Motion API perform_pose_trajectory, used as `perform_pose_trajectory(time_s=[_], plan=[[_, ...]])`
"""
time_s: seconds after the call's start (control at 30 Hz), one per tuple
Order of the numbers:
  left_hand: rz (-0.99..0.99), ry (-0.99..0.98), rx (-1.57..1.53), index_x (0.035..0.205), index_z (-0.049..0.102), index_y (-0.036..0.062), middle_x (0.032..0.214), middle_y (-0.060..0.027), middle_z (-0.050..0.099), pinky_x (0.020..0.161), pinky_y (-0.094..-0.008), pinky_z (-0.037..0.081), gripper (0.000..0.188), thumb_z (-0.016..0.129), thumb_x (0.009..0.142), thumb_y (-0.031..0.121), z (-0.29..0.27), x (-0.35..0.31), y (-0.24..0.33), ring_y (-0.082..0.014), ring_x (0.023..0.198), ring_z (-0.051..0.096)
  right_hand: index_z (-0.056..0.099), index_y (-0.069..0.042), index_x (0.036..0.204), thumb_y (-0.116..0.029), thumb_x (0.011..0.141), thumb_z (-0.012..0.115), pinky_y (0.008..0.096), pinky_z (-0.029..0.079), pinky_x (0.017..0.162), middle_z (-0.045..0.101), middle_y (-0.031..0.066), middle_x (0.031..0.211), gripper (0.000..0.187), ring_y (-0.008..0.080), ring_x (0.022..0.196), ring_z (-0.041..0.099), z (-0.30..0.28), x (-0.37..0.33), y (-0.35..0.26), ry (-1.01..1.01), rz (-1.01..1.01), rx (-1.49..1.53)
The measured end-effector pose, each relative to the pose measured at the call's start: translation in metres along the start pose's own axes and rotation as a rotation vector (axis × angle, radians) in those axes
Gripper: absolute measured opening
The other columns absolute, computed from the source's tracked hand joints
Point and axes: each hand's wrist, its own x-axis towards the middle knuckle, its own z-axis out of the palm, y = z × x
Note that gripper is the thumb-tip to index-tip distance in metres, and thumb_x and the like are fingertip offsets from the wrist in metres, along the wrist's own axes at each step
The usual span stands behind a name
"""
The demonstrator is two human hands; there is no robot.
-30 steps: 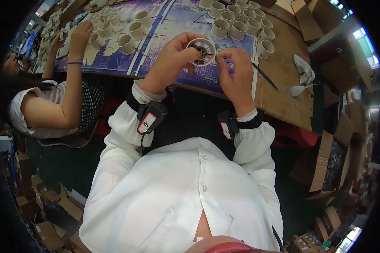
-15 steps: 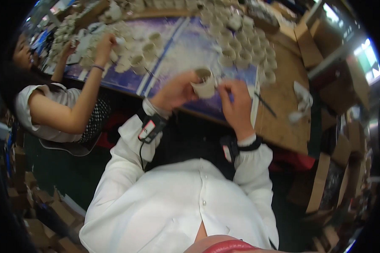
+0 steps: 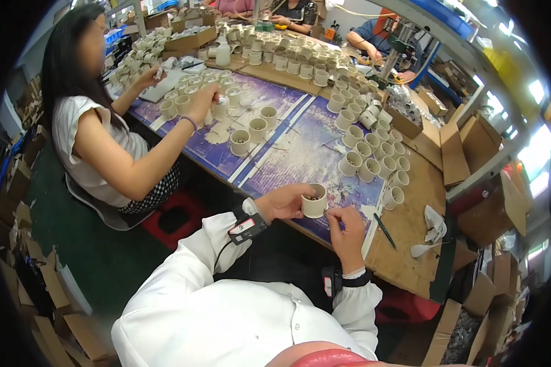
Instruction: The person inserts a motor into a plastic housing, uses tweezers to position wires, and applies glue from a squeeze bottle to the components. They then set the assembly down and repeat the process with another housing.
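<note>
A small cream-coloured cup point(image 3: 314, 208) with dark bits inside is upright over the near edge of the table. My left hand point(image 3: 280, 203) grips it from the left, thumb near the rim. At the cup's lower right side, my right hand point(image 3: 348, 233) is closed in a pinch; what lies between its fingertips is too small to make out. Several similar cups point(image 3: 351, 164) with dark bits stand in rows beyond my right hand. Three more cups point(image 3: 240, 142) stand ahead to the left, with thin wires lying beside them.
A dark pen-like tool point(image 3: 384, 231) and crumpled white wrapping point(image 3: 434, 225) lie on the brown board at right. To the left, a seated co-worker point(image 3: 104, 128) handles cups. Cardboard boxes point(image 3: 496, 208) flank the table. A white bottle point(image 3: 223, 54) stands behind, with other people farther back.
My view has tilted up, so the far table and more people show. The cup stays in my left hand; my right hand sits lower against its side than before.
</note>
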Motion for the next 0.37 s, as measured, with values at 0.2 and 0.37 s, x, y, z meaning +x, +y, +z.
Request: perform_pose_trajectory(time_s=[0.2, 0.37], plan=[[-0.008, -0.01, -0.02, 0.108, 0.06, 0.0123, 0.096, 0.0008, 0.066, 0.058, -0.0251, 0.046, 0.031, 0.059, 0.088, 0.036, 0.006, 0.013, -0.001, -0.0112, 0.081, 0.062, 0.066, -0.005, 0.089, 0.002, 0.078, 0.067, 0.032, 0.043, 0.064, 0.058, 0.0088, 0.075, 0.012, 0.0239, 0.069, 0.055, -0.006, -0.005, -0.006, 0.05, -0.07, -0.063], [-0.075, -0.092, 0.004, 0.121, 0.056, 0.008, 0.106, -0.0036, 0.065, 0.078, -0.0289, 0.052, 0.042, 0.058, 0.089, 0.034, -0.007, 0.01, -0.004, -0.0145, 0.094, 0.063, 0.067, -0.007, 0.091, 0.002, 0.08, 0.066, 0.0326, 0.044, 0.066, 0.06, 0.0093, 0.08, 0.014, 0.0249, 0.074, 0.057, -0.004, -0.014, 0.002, 0.047, -0.132, -0.147]])
